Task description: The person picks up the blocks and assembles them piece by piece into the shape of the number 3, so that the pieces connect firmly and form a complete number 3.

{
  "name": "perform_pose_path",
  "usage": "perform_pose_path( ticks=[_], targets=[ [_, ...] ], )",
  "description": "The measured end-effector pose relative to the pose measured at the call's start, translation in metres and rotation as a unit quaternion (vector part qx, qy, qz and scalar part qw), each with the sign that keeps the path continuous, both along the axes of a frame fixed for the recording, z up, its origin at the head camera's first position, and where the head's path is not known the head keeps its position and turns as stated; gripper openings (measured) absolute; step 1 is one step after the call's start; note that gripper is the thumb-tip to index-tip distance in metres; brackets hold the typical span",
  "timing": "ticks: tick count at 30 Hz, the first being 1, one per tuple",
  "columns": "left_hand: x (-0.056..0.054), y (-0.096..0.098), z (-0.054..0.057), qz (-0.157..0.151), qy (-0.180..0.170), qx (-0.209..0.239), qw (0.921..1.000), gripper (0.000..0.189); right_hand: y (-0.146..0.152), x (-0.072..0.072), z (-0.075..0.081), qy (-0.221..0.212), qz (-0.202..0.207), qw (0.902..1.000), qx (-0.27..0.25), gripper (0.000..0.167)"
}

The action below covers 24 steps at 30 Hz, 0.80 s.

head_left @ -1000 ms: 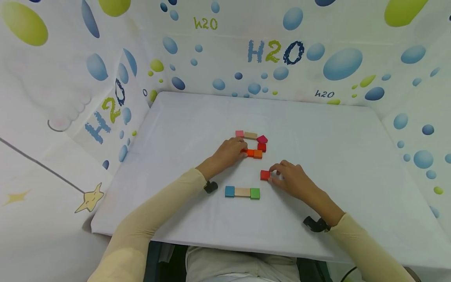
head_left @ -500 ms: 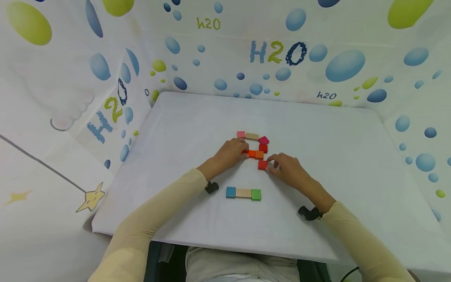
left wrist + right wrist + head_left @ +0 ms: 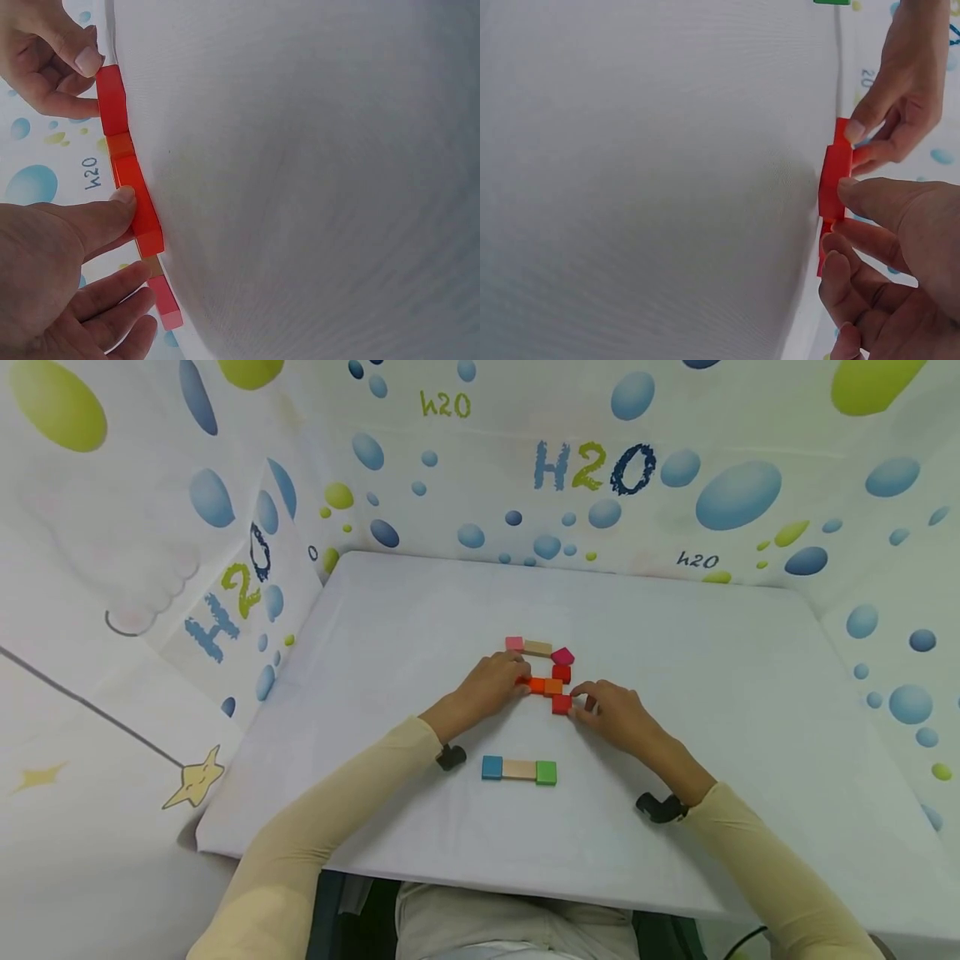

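My left hand [image 3: 492, 681] pinches the end of a bright orange block [image 3: 139, 202] between thumb and index finger. An orange block [image 3: 553, 687] joins its right end. With thumb and index finger my right hand [image 3: 615, 715] holds a red block [image 3: 562, 704] on the table, just in front of the orange one. Behind the orange block lies another red block [image 3: 561, 673]. Beyond that are a crimson five-sided block [image 3: 562, 656], a plain wooden block [image 3: 537, 648] and a pink block [image 3: 513, 644]. Part of the bright orange block is hidden under my left fingers.
Nearer the front edge, a blue block [image 3: 492, 767], a plain wooden block [image 3: 519, 769] and a green block [image 3: 546, 772] lie in a row. A white cloth covers the table [image 3: 712, 693]. Printed curtains [image 3: 480, 468] stand behind and at the sides.
My right hand has slid the red block away from me, up to the front of the orange block. The left hand has kept its place on the bright orange block.
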<state>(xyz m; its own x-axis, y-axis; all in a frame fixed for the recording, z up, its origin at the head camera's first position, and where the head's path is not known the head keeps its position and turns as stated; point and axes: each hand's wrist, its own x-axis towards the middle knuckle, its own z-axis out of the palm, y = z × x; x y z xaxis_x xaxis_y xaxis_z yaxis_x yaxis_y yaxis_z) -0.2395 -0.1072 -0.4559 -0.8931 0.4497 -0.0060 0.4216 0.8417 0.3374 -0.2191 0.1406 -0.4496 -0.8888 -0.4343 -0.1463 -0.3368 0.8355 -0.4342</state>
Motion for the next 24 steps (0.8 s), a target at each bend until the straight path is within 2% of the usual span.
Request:
perform_pose_path(
  ticks=[9,15,24],
  targets=[
    [0.000,0.001,0.000,0.001,-0.001,-0.002,1.0000,0.029,0.003,0.000,-0.006,0.009,-0.008,0.9999,-0.010,0.041],
    [0.000,0.001,-0.001,0.005,-0.007,-0.007,0.9999,0.029,0.005,0.001,-0.010,0.022,0.000,0.9997,-0.014,0.047],
    [0.000,0.002,-0.001,0.006,-0.011,-0.008,0.9999,0.029,0.002,0.002,-0.011,0.013,-0.001,0.9998,-0.014,0.045]
  ],
)
